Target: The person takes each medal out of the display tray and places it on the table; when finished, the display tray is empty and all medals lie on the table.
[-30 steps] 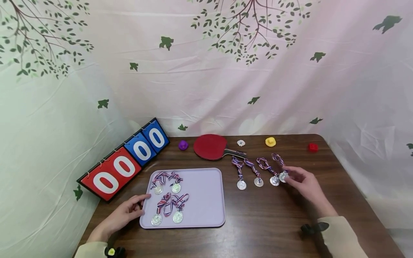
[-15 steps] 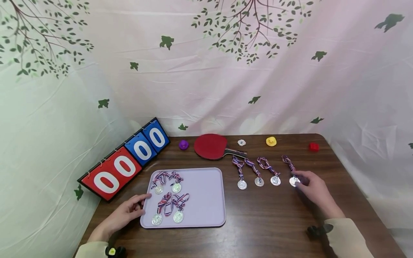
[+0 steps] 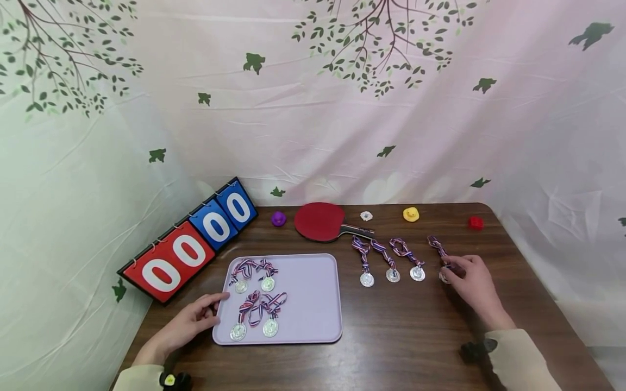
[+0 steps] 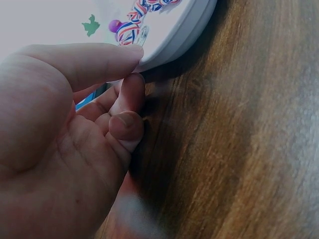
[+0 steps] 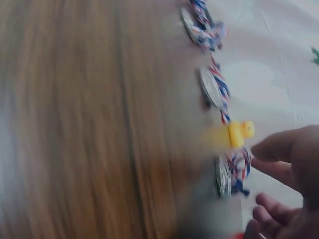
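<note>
In the head view, my left hand (image 3: 193, 320) touches the left rim of a lilac tray (image 3: 313, 298). The left wrist view shows the thumb laid along the rim, the other fingers bent beneath it. Several silver medals (image 3: 270, 327) with striped ribbons lie on the tray. My right hand (image 3: 471, 288) is over the rightmost medal (image 3: 444, 276) of a row on the table and partly covers it. In the right wrist view the fingers stand apart, with no object visible between them. The other medals of that row (image 3: 367, 279) lie to its left, ribbons pointing away.
A scoreboard (image 3: 188, 241) with zeros stands at the left. Along the back edge of the brown table (image 3: 391, 336) are a purple toy (image 3: 279, 219), a red table tennis bat (image 3: 320, 222), a small white piece (image 3: 366, 216), a yellow duck (image 3: 411, 214) and a red brick (image 3: 476, 222).
My right hand has slid the rightmost medal rightward, apart from its neighbour, then shifted slightly so that it covers more of the medal. My left hand has stayed at the tray.
</note>
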Motion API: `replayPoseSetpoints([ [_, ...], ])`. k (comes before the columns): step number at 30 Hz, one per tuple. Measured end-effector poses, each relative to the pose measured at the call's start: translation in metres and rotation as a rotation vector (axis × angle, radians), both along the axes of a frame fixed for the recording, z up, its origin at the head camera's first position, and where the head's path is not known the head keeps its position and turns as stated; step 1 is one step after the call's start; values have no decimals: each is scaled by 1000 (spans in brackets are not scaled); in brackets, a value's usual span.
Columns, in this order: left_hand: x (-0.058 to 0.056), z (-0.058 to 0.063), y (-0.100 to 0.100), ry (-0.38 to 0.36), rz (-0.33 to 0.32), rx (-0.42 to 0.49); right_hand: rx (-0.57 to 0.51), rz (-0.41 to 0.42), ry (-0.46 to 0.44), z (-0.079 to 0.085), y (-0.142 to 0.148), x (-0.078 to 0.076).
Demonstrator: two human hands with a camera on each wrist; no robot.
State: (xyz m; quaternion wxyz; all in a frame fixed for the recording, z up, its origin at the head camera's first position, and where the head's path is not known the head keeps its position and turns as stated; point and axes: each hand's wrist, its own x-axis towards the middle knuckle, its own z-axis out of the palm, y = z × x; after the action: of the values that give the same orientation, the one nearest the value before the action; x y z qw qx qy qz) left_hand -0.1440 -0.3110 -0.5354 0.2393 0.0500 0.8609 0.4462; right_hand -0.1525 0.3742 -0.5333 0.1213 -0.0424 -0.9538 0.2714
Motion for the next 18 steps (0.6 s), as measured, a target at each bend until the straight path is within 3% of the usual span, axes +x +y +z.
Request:
replayPoseSetpoints([
  [2,0,0,0,-2,-3,2,-15,-39,49,1,-11,-2],
  [4,-1,0,0,-4,-7,4,-34,-26,116,1,-22,-6],
  [8,-1,0,-1,-9,-7,2,-89,98,198,-1,-55,-21],
  [18,0,-2,-3,5,0,-6,-201,399,176,1,-179,-48],
])
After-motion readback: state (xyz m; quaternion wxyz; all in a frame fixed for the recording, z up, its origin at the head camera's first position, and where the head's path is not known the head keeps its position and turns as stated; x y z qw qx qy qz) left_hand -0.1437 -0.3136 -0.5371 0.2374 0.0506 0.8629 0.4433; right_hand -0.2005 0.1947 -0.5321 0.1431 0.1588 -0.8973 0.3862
